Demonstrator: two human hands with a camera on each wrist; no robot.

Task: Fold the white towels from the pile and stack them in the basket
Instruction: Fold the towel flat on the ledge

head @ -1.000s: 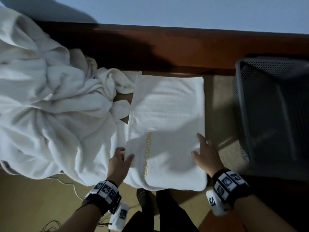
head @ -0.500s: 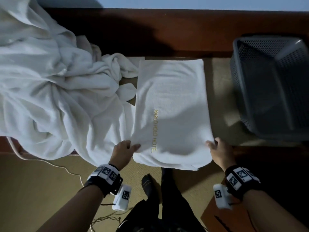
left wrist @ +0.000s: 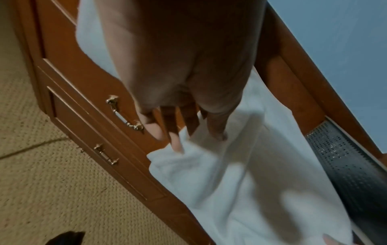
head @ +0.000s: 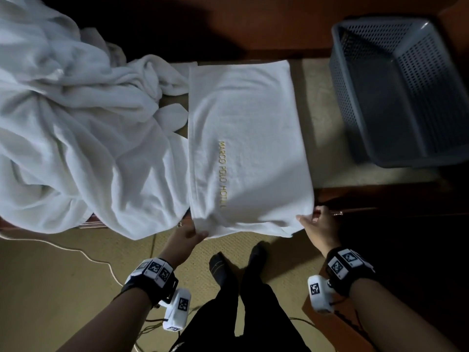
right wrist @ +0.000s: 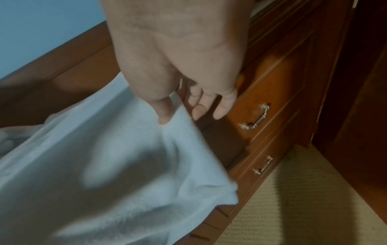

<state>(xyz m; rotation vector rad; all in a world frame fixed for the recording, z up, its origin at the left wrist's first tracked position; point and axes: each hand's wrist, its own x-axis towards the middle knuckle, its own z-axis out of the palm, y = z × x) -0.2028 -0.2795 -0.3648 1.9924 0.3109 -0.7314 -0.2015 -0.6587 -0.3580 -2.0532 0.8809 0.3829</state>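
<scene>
Pulled nearer, the soft rectangular towel (head: 248, 138) hangs pinched at both corners by hands (head: 186, 235) (head: 318, 223).

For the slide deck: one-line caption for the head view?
Left hand and right hand pinch the near corners of a half-folded white towel; empty grey basket beside.

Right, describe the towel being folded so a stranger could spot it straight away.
On the wooden dresser, between the rumpled pile of white towels and the grey perforated basket, lies one flat rectangular white towel. The left hand and right hand pinch its near corners. Unlike the pile, it is smooth and carries gold MARCO POLO HOTEL lettering.
</scene>
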